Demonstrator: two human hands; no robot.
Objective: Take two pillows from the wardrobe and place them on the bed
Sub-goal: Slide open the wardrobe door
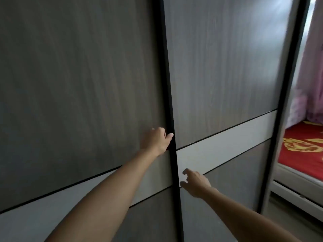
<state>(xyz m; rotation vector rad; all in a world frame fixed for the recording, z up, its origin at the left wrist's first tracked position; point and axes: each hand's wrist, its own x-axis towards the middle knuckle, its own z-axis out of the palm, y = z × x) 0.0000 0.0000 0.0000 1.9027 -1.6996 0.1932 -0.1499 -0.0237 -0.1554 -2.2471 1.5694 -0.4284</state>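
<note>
The wardrobe fills the view with two grey wood-grain sliding doors, the left door (78, 75) and the right door (227, 67), each crossed by a pale band. Both doors are closed, so no pillow shows. A black vertical edge strip (167, 84) runs where they meet. My left hand (156, 140) rests on the left door with its fingers curled on that black strip. My right hand (195, 183) hovers at the strip lower down, fingers apart, holding nothing. The bed (304, 145) with a red and gold cover shows at the far right.
A pink curtain (312, 67) hangs beyond the wardrobe's right side. The bed has a white frame (297, 186) with a drawer front low down. A strip of pale floor (288, 215) lies between wardrobe and bed.
</note>
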